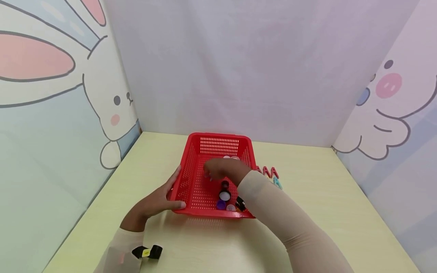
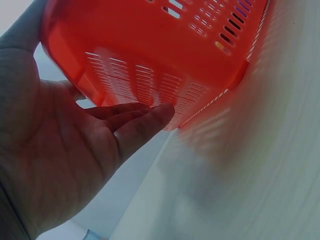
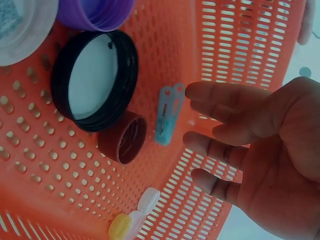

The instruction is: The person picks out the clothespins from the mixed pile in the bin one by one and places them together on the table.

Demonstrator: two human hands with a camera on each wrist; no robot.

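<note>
A red plastic basket point(image 1: 181, 213) with slotted walls sits on the table. My left hand point(image 1: 158, 199) holds its near left corner, thumb over the rim and fingers along the outer wall point(image 2: 135, 82). Over the basket floor reaches my right hand point(image 1: 222, 168), palm visible and fingers point(image 3: 225, 92) spread and loosely bent, holding nothing. Right by its fingertips is a teal clothespin point(image 3: 165, 122). Beside that lie a brown cap point(image 3: 122, 137), a black lid point(image 3: 95, 77) with a white inside, a purple cap point(image 3: 97, 15) and a whitish lid point(image 3: 22, 32).
Small white caps point(image 3: 148, 201) and a yellow cap point(image 3: 120, 226) lie elsewhere in the basket. Red clothespins point(image 1: 274, 172) and a teal one point(image 1: 277, 182) rest on the table just right of it. Cloth walls with cartoon animals point(image 1: 114, 100) enclose the table point(image 1: 324, 189).
</note>
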